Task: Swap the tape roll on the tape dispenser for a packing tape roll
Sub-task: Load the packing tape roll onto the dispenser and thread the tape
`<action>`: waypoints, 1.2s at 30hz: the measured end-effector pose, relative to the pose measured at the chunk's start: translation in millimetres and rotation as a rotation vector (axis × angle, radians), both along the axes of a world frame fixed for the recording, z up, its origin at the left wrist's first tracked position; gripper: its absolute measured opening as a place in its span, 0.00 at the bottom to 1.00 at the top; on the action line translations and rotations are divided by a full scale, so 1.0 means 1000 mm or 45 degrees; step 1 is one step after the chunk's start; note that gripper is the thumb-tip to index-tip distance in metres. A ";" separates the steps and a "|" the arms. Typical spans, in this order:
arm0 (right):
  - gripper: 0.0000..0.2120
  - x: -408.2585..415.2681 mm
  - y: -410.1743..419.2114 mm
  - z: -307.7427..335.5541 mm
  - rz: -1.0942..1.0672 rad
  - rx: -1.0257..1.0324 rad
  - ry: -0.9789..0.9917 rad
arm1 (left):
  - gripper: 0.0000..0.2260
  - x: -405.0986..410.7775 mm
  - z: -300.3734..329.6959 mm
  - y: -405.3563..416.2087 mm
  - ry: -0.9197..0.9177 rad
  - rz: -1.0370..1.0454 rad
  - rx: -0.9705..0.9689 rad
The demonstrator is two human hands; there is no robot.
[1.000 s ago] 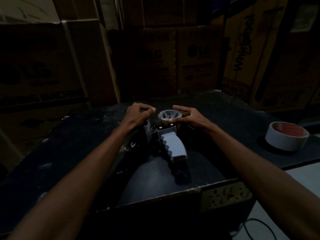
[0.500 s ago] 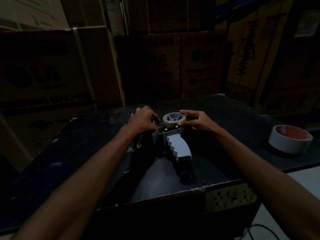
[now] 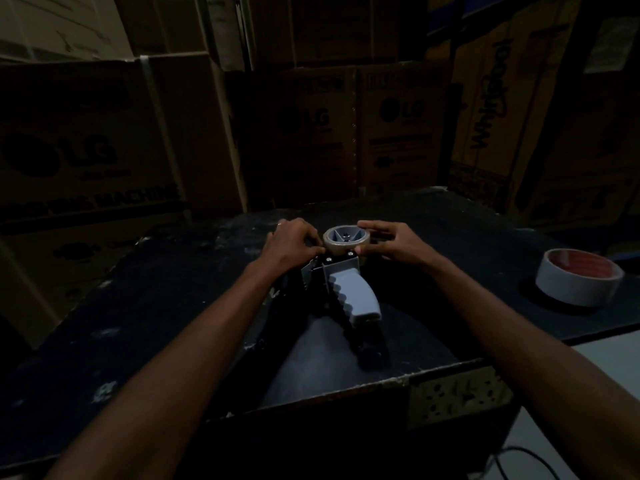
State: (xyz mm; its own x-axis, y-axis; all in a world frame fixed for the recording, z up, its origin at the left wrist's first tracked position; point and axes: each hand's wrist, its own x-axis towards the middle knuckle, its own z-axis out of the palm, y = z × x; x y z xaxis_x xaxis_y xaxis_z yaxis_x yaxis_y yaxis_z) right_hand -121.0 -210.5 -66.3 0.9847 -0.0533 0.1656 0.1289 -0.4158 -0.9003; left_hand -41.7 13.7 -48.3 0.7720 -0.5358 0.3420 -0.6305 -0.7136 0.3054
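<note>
A tape dispenser (image 3: pixel 349 292) with a grey ribbed handle lies on the black table (image 3: pixel 173 306), its handle pointing toward me. A thin, nearly used-up tape roll (image 3: pixel 346 239) sits on its grey spool at the far end. My left hand (image 3: pixel 294 245) presses on the dispenser's frame just left of the roll. My right hand (image 3: pixel 391 240) grips the roll's right side with thumb and fingers. A full packing tape roll (image 3: pixel 578 275), white with a red core, lies flat at the table's right side, away from both hands.
Stacked cardboard boxes (image 3: pixel 90 143) wall in the table at the back and left. The table's front edge (image 3: pixel 346 396) is chipped, with a pale floor (image 3: pixel 588 368) and a cable at lower right. The scene is dim.
My left hand has moved down from above the dispenser onto its frame beside the roll. My right hand stays on the roll. The camera view has shifted slightly.
</note>
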 end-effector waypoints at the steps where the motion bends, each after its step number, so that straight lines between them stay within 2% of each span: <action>1: 0.32 0.000 0.000 0.000 -0.002 -0.011 -0.003 | 0.04 0.000 -0.001 0.000 0.012 -0.008 -0.021; 6: 0.33 0.000 -0.001 0.001 -0.014 -0.028 -0.008 | 0.02 -0.001 0.001 0.006 0.046 -0.061 -0.088; 13: 0.34 -0.001 0.003 0.001 -0.065 -0.108 0.009 | 0.09 -0.007 -0.003 0.012 -0.029 -0.030 -0.080; 16: 0.37 -0.011 0.015 0.001 -0.275 -0.332 0.002 | 0.09 -0.006 -0.008 0.013 -0.017 -0.035 -0.129; 19: 0.33 -0.040 0.038 0.004 -0.512 -0.401 -0.024 | 0.08 -0.006 -0.010 0.013 -0.023 -0.034 -0.164; 22: 0.30 -0.072 0.063 0.013 -0.382 -0.280 0.144 | 0.09 -0.005 -0.012 0.013 -0.024 -0.031 -0.180; 26: 0.19 -0.096 0.084 0.028 -0.211 -0.353 0.266 | 0.09 -0.007 -0.014 0.012 -0.042 -0.004 -0.191; 31: 0.21 -0.093 0.100 0.020 -0.240 -0.530 0.280 | 0.07 -0.008 -0.015 0.014 -0.083 0.068 -0.220; 36: 0.27 -0.081 0.105 0.011 -0.346 -0.793 0.201 | 0.06 -0.010 -0.017 0.019 -0.115 0.186 -0.312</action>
State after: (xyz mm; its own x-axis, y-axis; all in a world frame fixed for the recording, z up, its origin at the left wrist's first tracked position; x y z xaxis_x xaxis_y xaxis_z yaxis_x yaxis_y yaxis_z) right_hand -201.9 -105.5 -54.9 0.9647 -0.2431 0.1011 -0.1660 -0.8597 -0.4831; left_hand -52.1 32.3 -65.4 0.7954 -0.3142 0.5183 -0.5589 -0.7110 0.4267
